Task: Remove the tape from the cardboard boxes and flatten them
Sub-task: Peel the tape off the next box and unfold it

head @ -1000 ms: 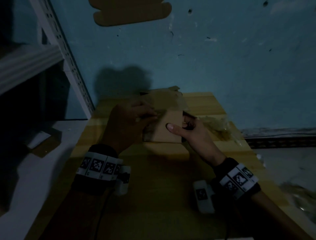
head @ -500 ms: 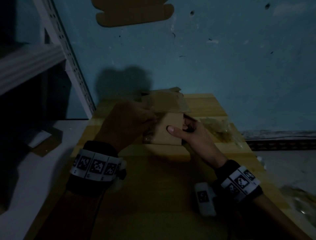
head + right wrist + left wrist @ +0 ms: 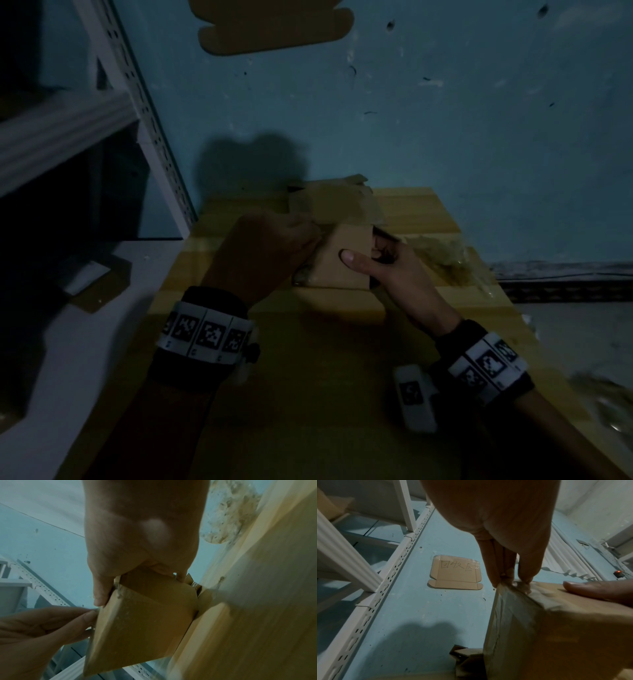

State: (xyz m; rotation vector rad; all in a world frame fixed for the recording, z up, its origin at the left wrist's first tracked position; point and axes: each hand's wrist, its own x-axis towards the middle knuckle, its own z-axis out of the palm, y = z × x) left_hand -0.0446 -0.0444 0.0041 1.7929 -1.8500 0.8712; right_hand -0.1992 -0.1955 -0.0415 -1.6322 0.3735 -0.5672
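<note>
Surroundings: white slotted shelf upright (image 3: 147,113) at left, blue floor (image 3: 445,137) beyond the work surface. A flattened cardboard sheet w/ handwriting (image 3: 455,573) is taped flat on that floor. A crumpled wad of clear tape (image 3: 442,253) lies on the wooden table (image 3: 308,377) just right of the hands. A second brown box (image 3: 332,202) sits behind the held one.

Materials: small cardboard box (image 3: 342,260) — plain brown, matte, rectangular, tape on its left face wrinkled and glossy.

Grip: right hand (image 3: 397,274) grasps the box, thumb on the near face, fingers round the far side. Left hand (image 3: 270,253) pinches the tape end (image 3: 513,584) at the box's upper left corner btw fingertips. Box sits above the table centre, btw both hands.
</note>
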